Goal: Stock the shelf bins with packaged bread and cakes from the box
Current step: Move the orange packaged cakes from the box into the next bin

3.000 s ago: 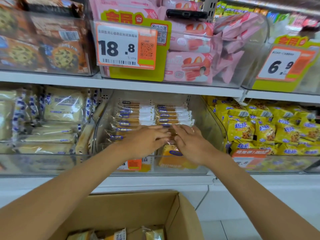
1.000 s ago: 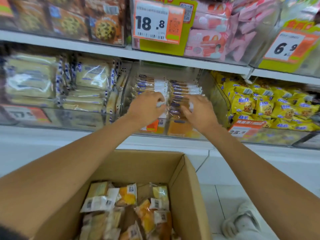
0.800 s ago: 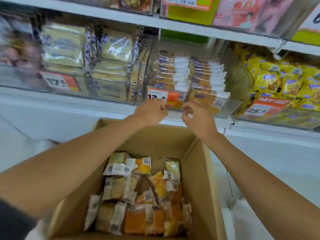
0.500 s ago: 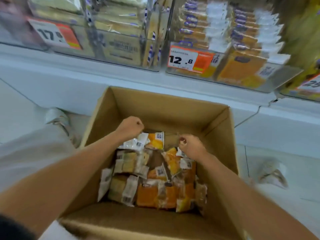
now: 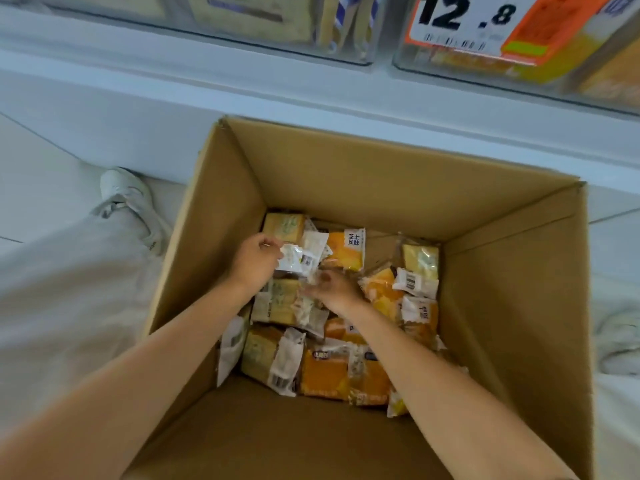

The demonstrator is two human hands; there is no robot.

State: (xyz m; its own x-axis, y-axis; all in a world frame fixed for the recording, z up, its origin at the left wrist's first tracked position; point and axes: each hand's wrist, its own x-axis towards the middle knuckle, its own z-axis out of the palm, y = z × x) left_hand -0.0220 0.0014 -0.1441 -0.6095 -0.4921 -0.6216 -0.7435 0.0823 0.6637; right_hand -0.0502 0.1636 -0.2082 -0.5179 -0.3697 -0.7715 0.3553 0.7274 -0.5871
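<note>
Reaching into the cardboard box (image 5: 381, 174) at centre frame, both hands are low among the packets. Left hand (image 5: 254, 263) pinches the clear wrapper end of a pale cake packet (image 5: 301, 256), upper left of the pile. Right hand (image 5: 334, 289) is just beside it, fingers curled at that wrapper's lower edge; grasping or only touching, cannot tell. Orange cake packets (image 5: 323, 375) lie on the box floor. Clear shelf bin (image 5: 595, 74) with 12.8 price tag (image 5: 464, 19) sits at upper right.
</note>
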